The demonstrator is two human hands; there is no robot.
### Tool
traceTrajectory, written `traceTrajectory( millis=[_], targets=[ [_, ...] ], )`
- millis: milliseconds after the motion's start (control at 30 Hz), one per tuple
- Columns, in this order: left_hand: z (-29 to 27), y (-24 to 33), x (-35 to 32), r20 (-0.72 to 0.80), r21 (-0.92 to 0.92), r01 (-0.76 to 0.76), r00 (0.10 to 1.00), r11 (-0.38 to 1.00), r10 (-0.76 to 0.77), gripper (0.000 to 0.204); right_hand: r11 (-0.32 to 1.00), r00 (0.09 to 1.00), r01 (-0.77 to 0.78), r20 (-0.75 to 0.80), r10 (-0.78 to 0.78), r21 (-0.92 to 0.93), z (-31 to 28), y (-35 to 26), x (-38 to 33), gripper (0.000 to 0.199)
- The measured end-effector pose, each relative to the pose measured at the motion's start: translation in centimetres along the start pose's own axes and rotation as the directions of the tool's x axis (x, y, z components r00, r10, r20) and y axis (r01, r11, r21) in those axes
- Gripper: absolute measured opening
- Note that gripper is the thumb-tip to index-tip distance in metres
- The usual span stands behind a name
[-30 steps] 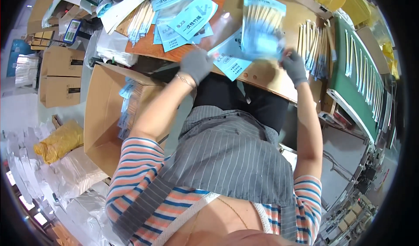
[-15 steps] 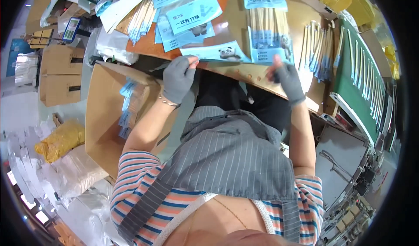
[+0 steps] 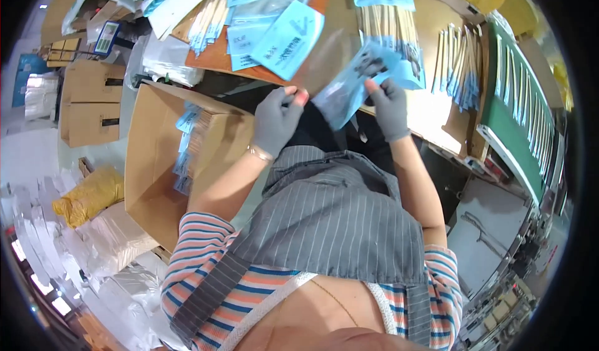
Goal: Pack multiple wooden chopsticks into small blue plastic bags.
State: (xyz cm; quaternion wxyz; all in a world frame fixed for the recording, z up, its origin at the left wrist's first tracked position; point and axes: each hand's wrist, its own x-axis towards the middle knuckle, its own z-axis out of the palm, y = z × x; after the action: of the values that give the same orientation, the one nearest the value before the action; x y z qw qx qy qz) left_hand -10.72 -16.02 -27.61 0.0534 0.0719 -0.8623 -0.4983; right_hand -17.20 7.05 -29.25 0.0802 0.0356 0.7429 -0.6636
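My right hand [image 3: 392, 109], in a grey fingerless glove, grips a blue-and-clear plastic bag [image 3: 350, 84] between thumb and fingers. The bag is slanted over the table's front edge, slightly blurred, with a dark printed picture on it. My left hand [image 3: 278, 119], gloved alike, has its fingers curled and thumb pressed in, just left of the bag; whether it pinches anything is not visible. Beyond the held bag lies a filled pack of chopsticks [image 3: 385, 27] with a blue top. Loose flat blue bags [image 3: 288, 39] are piled on the orange tabletop ahead of my left hand.
Wrapped chopsticks [image 3: 457, 64] lie in a bay at the right, with more spread on a green conveyor belt [image 3: 521, 111]. Another bunch of chopsticks [image 3: 209, 19] lies at the far left. An open cardboard box [image 3: 153, 164] holding packs stands beside my left arm.
My right hand has taken hold of the bag that lay at the table's edge and tilted it up. My left hand has moved right and slightly nearer. The top bag of the pile has turned.
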Motion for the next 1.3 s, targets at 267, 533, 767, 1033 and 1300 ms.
traceTrajectory(
  millis=[267, 533, 767, 1033, 1300],
  targets=[
    [5.0, -7.8, 3.8, 0.528, -0.828, 0.559, 0.803, 0.043, -0.276, 0.047, 0.859, 0.927, -0.353, 0.265, 0.266, 0.372, -0.6, -1.5, -5.8, 0.024],
    [-6.5, -11.3, 23.2, 0.127, 0.131, -0.253, 0.963, 0.959, 0.237, 0.015, 0.988, 0.989, 0.103, -0.092, -0.114, -0.118, -4.2, -3.3, -1.1, 0.028],
    [-8.1, -13.6, 30.1, 0.222, 0.79, -0.08, 0.962, 0.608, -0.162, 0.048, 0.834, 0.98, -0.062, -0.192, -0.053, -0.548, -10.9, 4.6, 11.1, 0.078],
    [0.9, -8.1, 25.0, 0.044, 0.834, -0.242, 0.925, 0.497, 0.377, 0.074, 0.509, 0.869, 0.135, -0.146, -0.474, -0.85, 2.9, 5.1, 12.4, 0.082],
    [1.4, -7.8, 27.7, 0.302, 0.606, -0.287, 0.946, 0.742, 0.118, 0.074, 0.941, 0.991, 0.118, -0.024, -0.133, -0.318, -2.2, 0.9, 10.4, 0.079]
  ],
)
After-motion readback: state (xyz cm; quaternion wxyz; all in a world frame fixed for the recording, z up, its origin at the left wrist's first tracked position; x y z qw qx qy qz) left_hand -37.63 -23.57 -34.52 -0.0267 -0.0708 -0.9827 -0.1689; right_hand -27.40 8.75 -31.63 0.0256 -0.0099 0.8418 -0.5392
